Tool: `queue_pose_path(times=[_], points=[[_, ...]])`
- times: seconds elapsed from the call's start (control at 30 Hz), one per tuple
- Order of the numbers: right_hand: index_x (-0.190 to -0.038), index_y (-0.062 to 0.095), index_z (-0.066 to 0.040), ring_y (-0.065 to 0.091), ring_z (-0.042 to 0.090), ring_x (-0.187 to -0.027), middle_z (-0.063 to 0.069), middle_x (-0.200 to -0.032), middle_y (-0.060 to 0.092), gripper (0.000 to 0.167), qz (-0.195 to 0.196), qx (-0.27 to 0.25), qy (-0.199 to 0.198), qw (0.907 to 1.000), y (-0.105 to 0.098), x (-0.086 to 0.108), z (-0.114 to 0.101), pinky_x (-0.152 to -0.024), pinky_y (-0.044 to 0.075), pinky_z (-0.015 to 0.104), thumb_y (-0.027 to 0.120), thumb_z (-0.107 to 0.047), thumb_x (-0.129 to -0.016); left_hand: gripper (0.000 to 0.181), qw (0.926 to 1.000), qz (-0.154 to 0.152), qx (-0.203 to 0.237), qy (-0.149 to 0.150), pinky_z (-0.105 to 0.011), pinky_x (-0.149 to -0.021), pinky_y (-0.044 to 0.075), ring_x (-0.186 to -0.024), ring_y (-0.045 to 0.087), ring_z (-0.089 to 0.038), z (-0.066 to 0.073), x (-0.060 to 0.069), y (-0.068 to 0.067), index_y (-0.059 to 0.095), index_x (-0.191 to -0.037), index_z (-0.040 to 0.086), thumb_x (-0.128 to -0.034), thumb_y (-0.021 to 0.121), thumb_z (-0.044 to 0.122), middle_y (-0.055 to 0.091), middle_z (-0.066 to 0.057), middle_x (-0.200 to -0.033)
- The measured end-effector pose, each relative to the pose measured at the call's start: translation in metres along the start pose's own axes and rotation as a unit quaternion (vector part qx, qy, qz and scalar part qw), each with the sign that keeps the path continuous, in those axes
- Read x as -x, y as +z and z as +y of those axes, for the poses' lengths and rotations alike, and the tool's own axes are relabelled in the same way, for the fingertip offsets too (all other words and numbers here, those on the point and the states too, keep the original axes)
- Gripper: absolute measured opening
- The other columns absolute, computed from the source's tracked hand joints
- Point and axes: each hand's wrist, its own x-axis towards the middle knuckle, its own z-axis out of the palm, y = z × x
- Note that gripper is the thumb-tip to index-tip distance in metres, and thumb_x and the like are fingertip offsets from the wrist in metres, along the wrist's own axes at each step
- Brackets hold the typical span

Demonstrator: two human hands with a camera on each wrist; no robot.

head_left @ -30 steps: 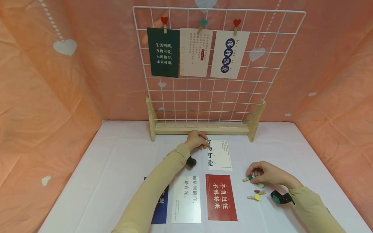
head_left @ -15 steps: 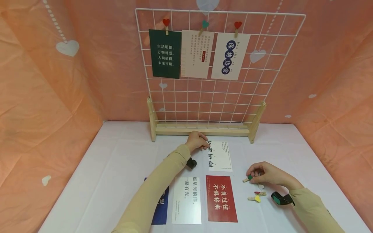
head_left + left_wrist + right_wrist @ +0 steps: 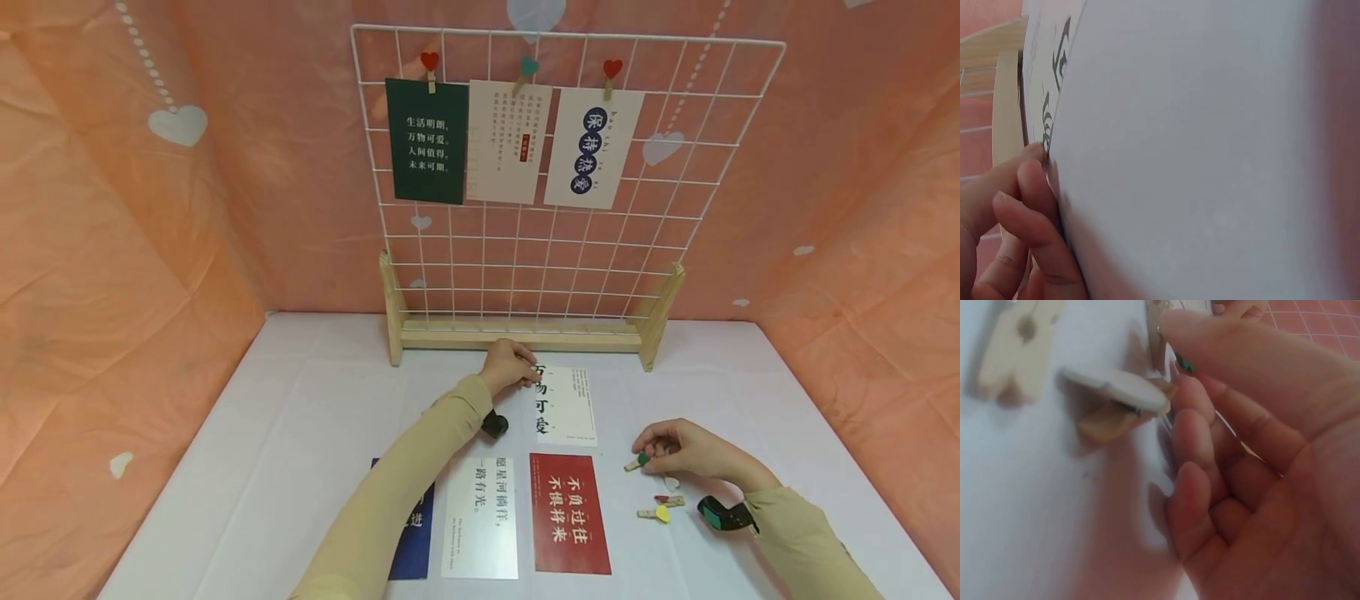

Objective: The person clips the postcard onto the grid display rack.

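Observation:
At the left edge of a white card with black writing [image 3: 570, 404], lying on the table just in front of the rack, my left hand [image 3: 510, 365] pinches the card near its upper corner. The left wrist view shows my fingertips [image 3: 1034, 153] at that edge. Further right, my right hand [image 3: 686, 446] pinches a small wooden clothespin with a green top [image 3: 637, 461] between thumb and index finger, low over the table. Beside my curled fingers in the right wrist view lies a clothespin with a white heart [image 3: 1116, 390]. Clothespins with a yellow heart [image 3: 662, 514] and a red top [image 3: 671, 501] lie nearer me.
A white wire grid [image 3: 555, 229] on a wooden stand [image 3: 517, 340] rises at the back. On it hang a green card [image 3: 427, 142], a beige card [image 3: 502, 142] and a white card [image 3: 592, 150]. Blue [image 3: 411, 550], pale [image 3: 480, 521] and red cards [image 3: 570, 517] lie in front.
The head view has tilted slightly. Both hands stay in place, the left on the white card and the right on the green-topped clothespin.

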Motion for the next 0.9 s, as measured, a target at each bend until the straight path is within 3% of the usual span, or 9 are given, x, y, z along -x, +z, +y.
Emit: queue_pose_path(times=[0.13,0.43,0.63,0.9], points=[[-0.104,0.065,-0.002,0.050,0.009,-0.074,0.004,-0.083,0.056,0.023,-0.001,0.000,-0.004,1.0000,0.0005,0.0003,-0.0003,-0.061,0.044,0.019,0.073,-0.014,-0.086,0.022,0.9995,0.008,-0.017,0.024,-0.019,-0.045,0.048,-0.047,0.055,-0.012,0.0008,0.0022,0.0037,0.066,-0.089,-0.007,-0.0706,0.078,-0.011,0.060,-0.006,-0.062],[-0.104,0.065,-0.002,0.050,0.009,-0.073,0.004,-0.082,0.055,0.022,0.001,0.007,-0.005,1.0000,0.0008,0.0010,-0.0035,-0.060,0.043,0.019,0.072,-0.013,-0.086,0.037,0.9912,0.027,-0.115,0.061,-0.020,-0.054,0.045,-0.056,0.050,-0.009,0.0003,0.0006,0.0033,0.070,-0.093,0.000,-0.0625,0.090,0.006,0.058,-0.002,-0.069],[-0.104,0.065,-0.001,0.050,0.008,-0.073,0.003,-0.082,0.055,0.021,-0.004,0.000,-0.015,0.9999,0.0008,0.0009,-0.0027,-0.060,0.043,0.019,0.070,-0.012,-0.088,0.035,0.9908,0.025,-0.116,0.066,-0.020,-0.049,0.045,-0.048,0.049,-0.009,-0.0021,-0.0017,0.0012,0.071,-0.090,0.000,-0.0606,0.090,0.004,0.059,-0.002,-0.064],[-0.104,0.065,-0.001,0.050,0.006,-0.072,0.002,-0.081,0.056,0.020,-0.006,0.001,-0.029,0.9996,0.0009,0.0004,-0.0019,-0.059,0.044,0.019,0.070,-0.011,-0.088,0.029,0.9898,0.022,-0.120,0.072,-0.019,-0.048,0.044,-0.049,0.048,-0.009,-0.0030,-0.0022,0.0020,0.071,-0.083,0.001,-0.0608,0.090,0.003,0.056,-0.001,-0.063]])
